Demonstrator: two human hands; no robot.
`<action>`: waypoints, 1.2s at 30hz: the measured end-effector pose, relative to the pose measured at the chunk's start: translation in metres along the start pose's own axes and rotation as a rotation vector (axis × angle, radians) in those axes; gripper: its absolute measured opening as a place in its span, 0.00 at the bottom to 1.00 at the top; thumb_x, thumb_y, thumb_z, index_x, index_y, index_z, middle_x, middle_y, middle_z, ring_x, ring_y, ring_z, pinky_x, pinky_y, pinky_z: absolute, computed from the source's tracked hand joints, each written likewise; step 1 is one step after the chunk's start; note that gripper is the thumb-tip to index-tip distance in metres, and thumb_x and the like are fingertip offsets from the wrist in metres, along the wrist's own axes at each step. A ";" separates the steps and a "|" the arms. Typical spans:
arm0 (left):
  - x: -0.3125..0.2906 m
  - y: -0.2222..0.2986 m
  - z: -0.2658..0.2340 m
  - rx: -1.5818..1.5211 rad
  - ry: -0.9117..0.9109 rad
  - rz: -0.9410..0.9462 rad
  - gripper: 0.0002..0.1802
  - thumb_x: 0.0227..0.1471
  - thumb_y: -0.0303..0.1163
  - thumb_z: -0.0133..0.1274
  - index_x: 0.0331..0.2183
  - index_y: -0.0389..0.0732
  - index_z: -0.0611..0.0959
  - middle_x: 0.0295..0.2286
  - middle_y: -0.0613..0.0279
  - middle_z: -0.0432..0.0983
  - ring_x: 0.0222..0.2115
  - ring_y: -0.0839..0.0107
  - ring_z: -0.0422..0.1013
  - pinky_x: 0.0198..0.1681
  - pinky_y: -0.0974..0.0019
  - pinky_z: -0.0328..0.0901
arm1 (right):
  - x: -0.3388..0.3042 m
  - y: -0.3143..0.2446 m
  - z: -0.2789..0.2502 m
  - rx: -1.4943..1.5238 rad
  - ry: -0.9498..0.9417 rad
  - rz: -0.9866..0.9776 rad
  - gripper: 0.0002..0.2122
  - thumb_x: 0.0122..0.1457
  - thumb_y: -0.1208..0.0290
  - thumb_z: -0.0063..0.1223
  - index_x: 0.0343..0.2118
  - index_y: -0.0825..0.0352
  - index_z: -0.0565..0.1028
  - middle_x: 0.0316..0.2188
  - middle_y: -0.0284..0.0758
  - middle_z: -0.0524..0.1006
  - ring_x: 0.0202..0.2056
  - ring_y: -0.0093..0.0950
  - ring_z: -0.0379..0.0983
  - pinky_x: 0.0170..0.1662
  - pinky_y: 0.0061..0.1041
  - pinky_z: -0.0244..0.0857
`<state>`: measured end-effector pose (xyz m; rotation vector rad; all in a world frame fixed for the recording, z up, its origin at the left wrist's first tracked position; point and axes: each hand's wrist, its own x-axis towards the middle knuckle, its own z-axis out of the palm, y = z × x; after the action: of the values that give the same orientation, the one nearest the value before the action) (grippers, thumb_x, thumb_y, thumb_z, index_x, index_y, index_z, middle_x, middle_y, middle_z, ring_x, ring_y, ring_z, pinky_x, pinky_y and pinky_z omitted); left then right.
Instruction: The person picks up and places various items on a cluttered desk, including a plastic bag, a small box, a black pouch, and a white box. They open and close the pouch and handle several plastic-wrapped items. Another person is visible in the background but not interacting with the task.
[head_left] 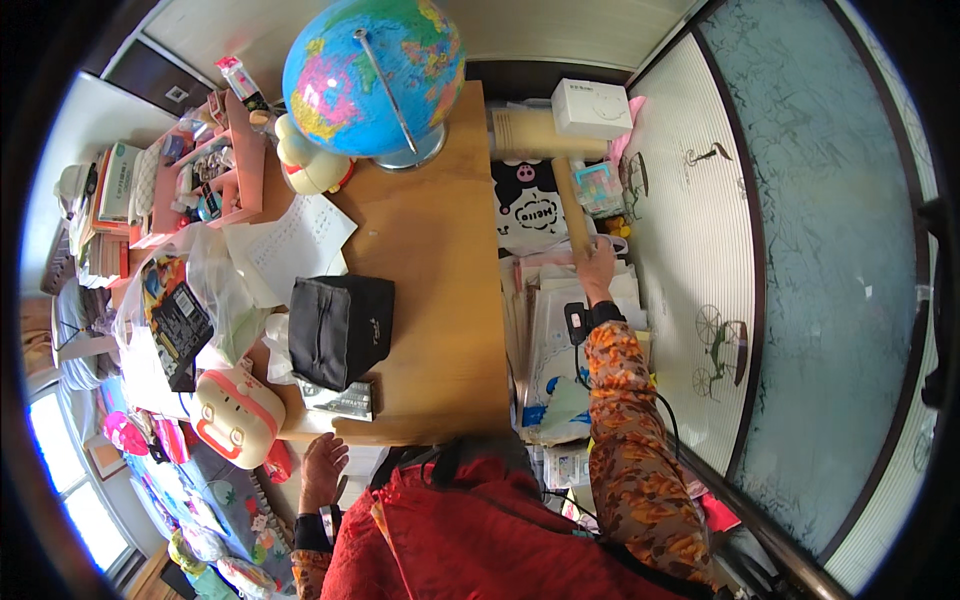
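My right hand (596, 268) reaches over the things to the right of the desk. Its fingers are closed on the near end of a long tan strip (570, 200), which points away from me; whether it is wood or cardboard I cannot tell. Close by lie a black-and-white printed bag (530, 205), a clear box with pale blue contents (598, 187) and a stack of papers and folders (550, 340). My left hand (325, 468) hangs by the desk's front edge, its fingers apart and holding nothing.
On the wooden desk (440, 260) stand a globe (375, 75), a black fabric box (342, 330), a plastic bag (215, 290) and a pink organizer (245, 165). A white box (592, 108) sits at the back right. A ribbed panel (690, 240) bounds the right side.
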<state>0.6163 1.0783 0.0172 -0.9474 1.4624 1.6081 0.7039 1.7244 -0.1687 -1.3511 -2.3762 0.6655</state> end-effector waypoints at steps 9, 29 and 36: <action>-0.018 0.003 0.025 0.060 0.073 -0.056 0.18 0.62 0.37 0.46 0.49 0.37 0.71 0.36 0.56 0.75 0.34 0.65 0.73 0.37 0.64 0.70 | 0.030 0.002 0.026 -0.147 -0.341 0.085 0.26 0.48 0.69 0.56 0.51 0.69 0.64 0.38 0.51 0.74 0.42 0.52 0.71 0.43 0.47 0.66; -0.008 0.002 0.037 0.267 -0.059 -0.079 0.17 0.60 0.32 0.46 0.49 0.36 0.71 0.38 0.55 0.75 0.36 0.66 0.74 0.38 0.66 0.71 | 0.036 0.000 -0.046 -0.133 -0.267 -0.221 0.27 0.52 0.66 0.56 0.55 0.64 0.64 0.48 0.48 0.70 0.48 0.48 0.67 0.48 0.43 0.65; -0.028 0.000 0.052 0.487 -0.021 -0.032 0.17 0.59 0.35 0.49 0.47 0.37 0.73 0.40 0.55 0.77 0.37 0.66 0.76 0.39 0.65 0.72 | 0.181 0.009 0.010 -0.216 -0.374 -0.020 0.43 0.40 0.66 0.67 0.61 0.66 0.56 0.57 0.47 0.63 0.58 0.46 0.60 0.57 0.40 0.60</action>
<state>0.6272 1.1285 0.0460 -0.6645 1.7063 1.1516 0.6156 1.8825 -0.1727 -1.3856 -2.8238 0.7275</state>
